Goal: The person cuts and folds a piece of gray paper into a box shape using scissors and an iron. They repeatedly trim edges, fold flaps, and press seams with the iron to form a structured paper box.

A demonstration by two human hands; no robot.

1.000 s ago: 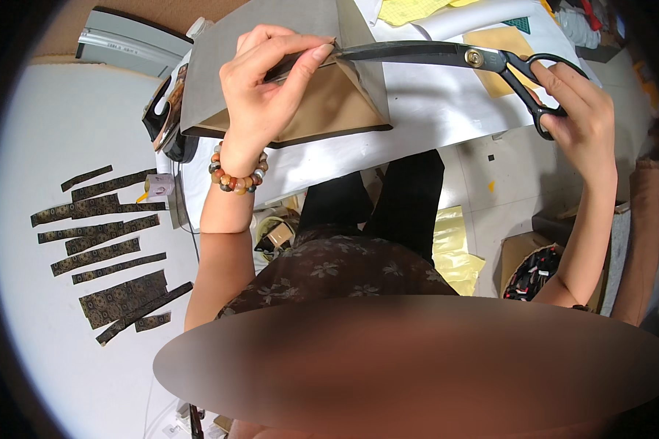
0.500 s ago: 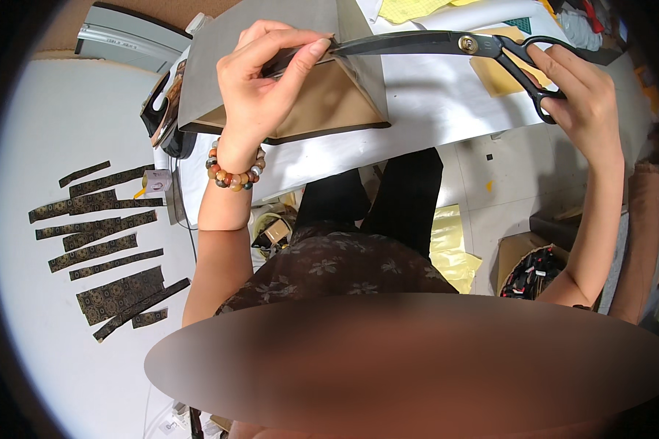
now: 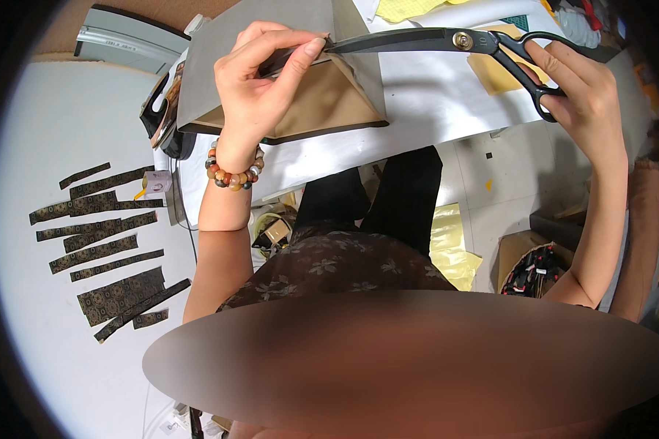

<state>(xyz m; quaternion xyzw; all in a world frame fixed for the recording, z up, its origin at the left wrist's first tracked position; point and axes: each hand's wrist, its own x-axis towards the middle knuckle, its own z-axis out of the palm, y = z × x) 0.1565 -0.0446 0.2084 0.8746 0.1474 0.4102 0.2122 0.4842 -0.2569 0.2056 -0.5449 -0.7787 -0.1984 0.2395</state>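
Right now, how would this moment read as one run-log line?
Left hand: fingers pinching at grey-and-tan piece | Right hand: holding black scissors, tips near left fingers | Left side: dark patterned strips on white surface

from far off i see a brightly lit white tabletop (image 3: 432, 95), pale floor tiles (image 3: 520, 179) below its edge, and another white surface (image 3: 66, 117) at left.

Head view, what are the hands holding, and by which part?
Right hand: scissors, by the handle loops. Left hand: pinches what looks like an edge of the grey-tan piece.
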